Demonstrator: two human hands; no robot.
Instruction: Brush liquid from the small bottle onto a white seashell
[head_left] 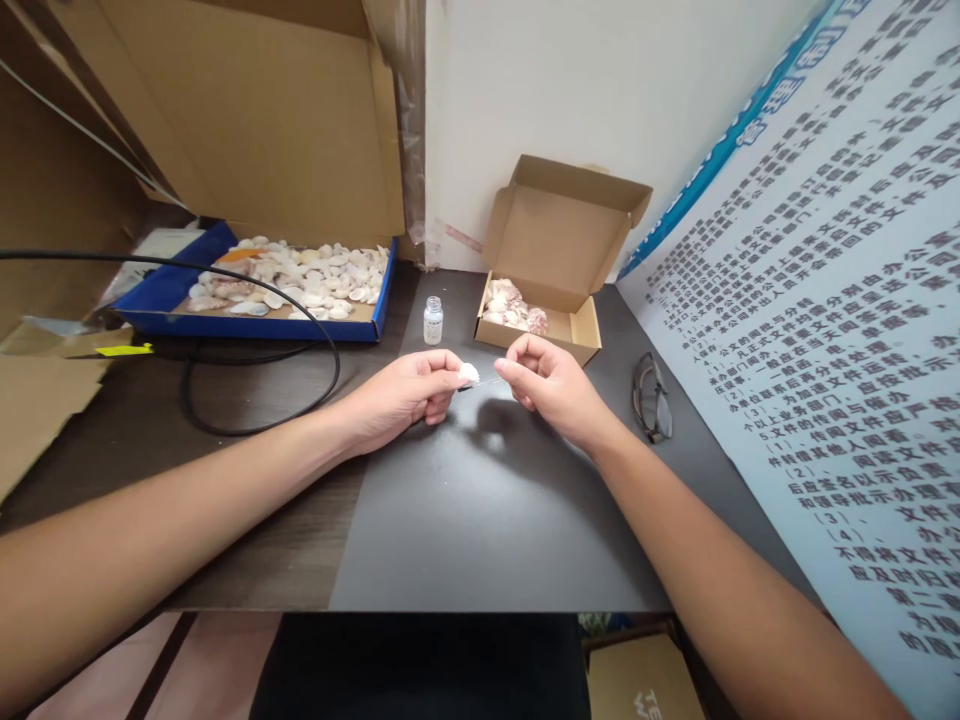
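Head view of a dark desk [480,520]. The left hand [405,395] pinches a small white shell [469,373] at its fingertips; the right hand [544,380], just beside it, grips a thin tool [487,382] whose tip touches the shell. Behind stand a small clear bottle [433,321], an open cardboard box [559,255] holding shells, and a blue tray [172,290] of shells. Spectacles [651,397] lie at right, a black cable [225,420] at left.

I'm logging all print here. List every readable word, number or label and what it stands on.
"(3)" and "(4)": item numbers on the wall poster; its Chinese print is too skewed to quote.
"TE": cut-off letters on the carton below the desk.
Bottle label: too small.
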